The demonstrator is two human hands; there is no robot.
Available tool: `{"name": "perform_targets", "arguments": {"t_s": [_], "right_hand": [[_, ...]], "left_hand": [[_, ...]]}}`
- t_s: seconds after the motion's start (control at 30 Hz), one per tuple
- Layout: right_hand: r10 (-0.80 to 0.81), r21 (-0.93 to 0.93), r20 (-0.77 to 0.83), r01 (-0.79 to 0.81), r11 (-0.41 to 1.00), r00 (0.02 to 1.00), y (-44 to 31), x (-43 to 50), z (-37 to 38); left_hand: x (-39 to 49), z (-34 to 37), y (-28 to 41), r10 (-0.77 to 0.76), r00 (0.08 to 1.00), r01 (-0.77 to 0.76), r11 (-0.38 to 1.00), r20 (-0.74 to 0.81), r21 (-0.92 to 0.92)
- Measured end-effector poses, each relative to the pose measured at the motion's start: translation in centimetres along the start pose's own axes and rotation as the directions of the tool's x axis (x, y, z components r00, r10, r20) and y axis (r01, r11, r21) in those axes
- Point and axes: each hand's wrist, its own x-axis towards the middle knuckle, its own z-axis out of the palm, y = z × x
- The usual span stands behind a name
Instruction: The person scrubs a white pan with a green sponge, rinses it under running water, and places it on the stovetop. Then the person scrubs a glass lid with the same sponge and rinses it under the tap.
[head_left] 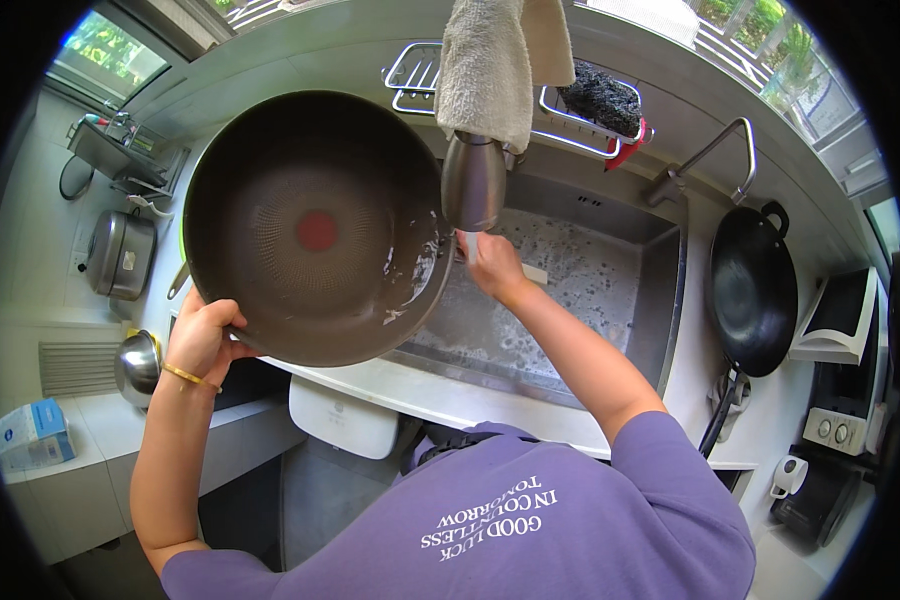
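A large dark non-stick frying pan with a red centre spot is tilted so its inside faces up at me. Wet streaks shine along its right side. My left hand grips its lower-left rim, thumb over the edge. At the pan's right side, my right hand is closed around what looks like its handle, whose pale end shows past the hand. Directly above that hand is the metal tap head, a cloth draped over it. Below lies the steel sink with foamy water.
A black wok rests right of the sink, beside a slim tap. Behind, a wire rack holds a dark scouring pad. To the left stand a metal cooker and a steel bowl.
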Motion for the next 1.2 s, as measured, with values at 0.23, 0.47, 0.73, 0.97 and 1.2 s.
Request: {"name": "perform_targets", "arguments": {"t_s": [0.23, 0.47, 0.73, 0.97, 1.2], "right_hand": [[0.121, 0.166, 0.157, -0.147, 0.975, 0.98, 4.1, -2.4, -2.1], [0.356, 0.215, 0.199, -0.395, 0.893, 0.913, 5.3, -1.6, -1.6], [-0.192, 0.411, -0.013, 0.181, 0.894, 0.981, -0.1, 8.9, -6.9], [0.032, 0.463, -0.135, 0.034, 0.886, 0.99, 1.7, 9.4, -5.8], [0.684, 0.285, 0.067, -0.671, 0.685, 0.726, 8.8, -3.6, 0.1]], "left_hand": [[-1.7, -2.4, 0.5, 0.092, 0.995, -0.095, 0.993, -0.042, -0.071], [-2.6, -4.4, -0.4, 0.065, 0.998, -0.066, 0.994, -0.018, -0.088], [-0.4, -2.7, -5.9, -0.068, 0.99, 0.095, 0.968, 0.123, -0.233], [-1.2, -0.6, -7.7, -0.046, 0.986, 0.088, 0.962, 0.163, -0.259], [-3.5, -0.6, -2.0, 0.071, 0.997, -0.07, 0.995, 0.009, -0.077]]}}
